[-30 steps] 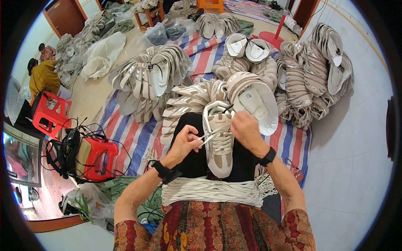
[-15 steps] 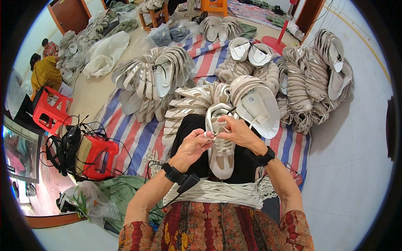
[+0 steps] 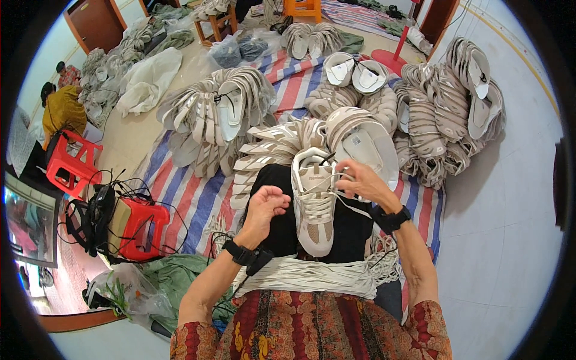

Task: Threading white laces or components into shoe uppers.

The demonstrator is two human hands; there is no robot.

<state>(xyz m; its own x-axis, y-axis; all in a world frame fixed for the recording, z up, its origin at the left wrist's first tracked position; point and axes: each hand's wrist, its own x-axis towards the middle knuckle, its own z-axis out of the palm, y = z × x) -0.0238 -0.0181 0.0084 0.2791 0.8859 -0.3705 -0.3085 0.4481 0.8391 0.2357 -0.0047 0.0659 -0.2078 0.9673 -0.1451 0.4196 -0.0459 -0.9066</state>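
A beige and white sneaker [image 3: 316,201] rests toe toward me on my black-clad lap, its laces threaded across the front. My right hand [image 3: 366,185] is at the right side of its collar, fingers pinched on a white shoelace [image 3: 354,208] whose loose end hangs down beside the shoe. To the left of the shoe, my left hand [image 3: 266,210] is held apart from it, fingers loosely curled and nothing visible in them. A bundle of white laces [image 3: 306,277] lies across my lap near my waist.
Clustered shoe uppers [image 3: 219,108] lie ahead on a striped sheet [image 3: 186,204], with another pile [image 3: 438,114] at the right. Red stools [image 3: 144,228] stand at the left, one with black cables and straps on it. Other people [image 3: 63,111] sit far left.
My hands have parted from above the shoe's tongue. The left moved left and let go of the lace; the right moved to the right with lace, uncovering the shoe's front.
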